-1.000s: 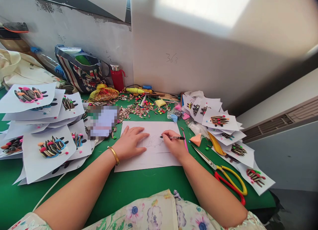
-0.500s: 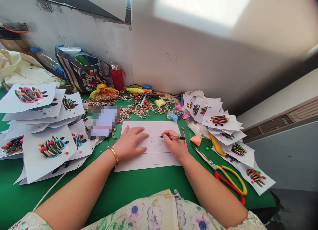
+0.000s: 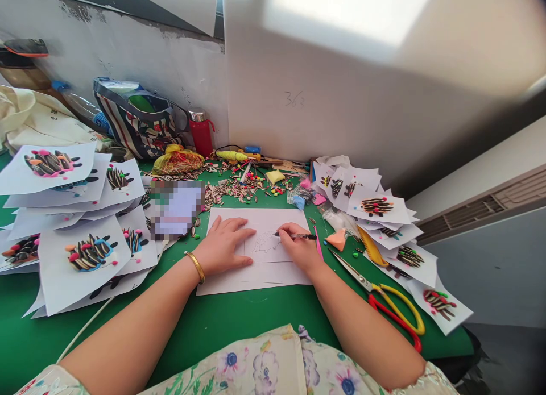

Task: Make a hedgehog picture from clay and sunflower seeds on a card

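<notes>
White paper point(image 3: 256, 277) lies on the green table, with a smaller sheet on top bearing a line drawing point(image 3: 265, 241) of a small animal with a spiky back. My left hand point(image 3: 224, 244) rests flat on the left side of the sheets, fingers spread, holding nothing. A gold bangle circles that wrist. My right hand point(image 3: 298, 248) is closed around a black pen point(image 3: 303, 236), whose tip is at the upper right of the drawing. Just right of this hand is a pink strip point(image 3: 318, 244).
Scissors point(image 3: 367, 282) and an orange clay lump point(image 3: 336, 240) lie right. Stacked cards with seed hedgehogs stand left point(image 3: 85, 275) and right point(image 3: 377, 207). Behind are loose seeds point(image 3: 230, 191), a red bottle point(image 3: 201, 134) and a striped bag point(image 3: 136, 122). A blurred phone-like object point(image 3: 177, 208) lies left of the paper.
The lower left part of the drawing shows more clearly beside my left fingers. Both hands have hardly moved, and the pen stays in my right hand.
</notes>
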### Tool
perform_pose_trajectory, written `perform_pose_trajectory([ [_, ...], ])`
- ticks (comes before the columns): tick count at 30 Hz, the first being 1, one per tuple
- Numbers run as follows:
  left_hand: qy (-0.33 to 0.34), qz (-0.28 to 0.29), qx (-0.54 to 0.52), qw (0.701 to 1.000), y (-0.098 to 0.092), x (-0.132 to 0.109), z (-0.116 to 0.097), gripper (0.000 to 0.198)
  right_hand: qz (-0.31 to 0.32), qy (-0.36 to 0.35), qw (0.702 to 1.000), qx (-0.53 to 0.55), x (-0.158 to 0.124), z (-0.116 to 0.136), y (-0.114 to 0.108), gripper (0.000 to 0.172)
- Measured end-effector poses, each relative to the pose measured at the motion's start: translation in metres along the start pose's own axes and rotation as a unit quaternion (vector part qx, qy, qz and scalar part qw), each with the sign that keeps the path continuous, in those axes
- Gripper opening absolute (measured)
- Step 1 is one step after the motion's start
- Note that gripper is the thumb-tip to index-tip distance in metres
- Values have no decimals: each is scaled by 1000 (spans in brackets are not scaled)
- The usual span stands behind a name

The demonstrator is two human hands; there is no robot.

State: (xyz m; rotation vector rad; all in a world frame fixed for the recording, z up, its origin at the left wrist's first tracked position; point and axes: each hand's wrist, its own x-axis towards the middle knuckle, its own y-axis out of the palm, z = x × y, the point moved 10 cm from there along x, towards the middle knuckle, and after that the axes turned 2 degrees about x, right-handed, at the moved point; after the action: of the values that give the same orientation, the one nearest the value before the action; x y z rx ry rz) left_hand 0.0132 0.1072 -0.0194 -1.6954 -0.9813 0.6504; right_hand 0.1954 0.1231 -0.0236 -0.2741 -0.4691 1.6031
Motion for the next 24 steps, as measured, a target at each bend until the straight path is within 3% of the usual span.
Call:
perform_pose_trajectory([
  [24,0,-3,-2,1000,0,0,1,71,-1,5,1000,3,0,-1,-1,18],
])
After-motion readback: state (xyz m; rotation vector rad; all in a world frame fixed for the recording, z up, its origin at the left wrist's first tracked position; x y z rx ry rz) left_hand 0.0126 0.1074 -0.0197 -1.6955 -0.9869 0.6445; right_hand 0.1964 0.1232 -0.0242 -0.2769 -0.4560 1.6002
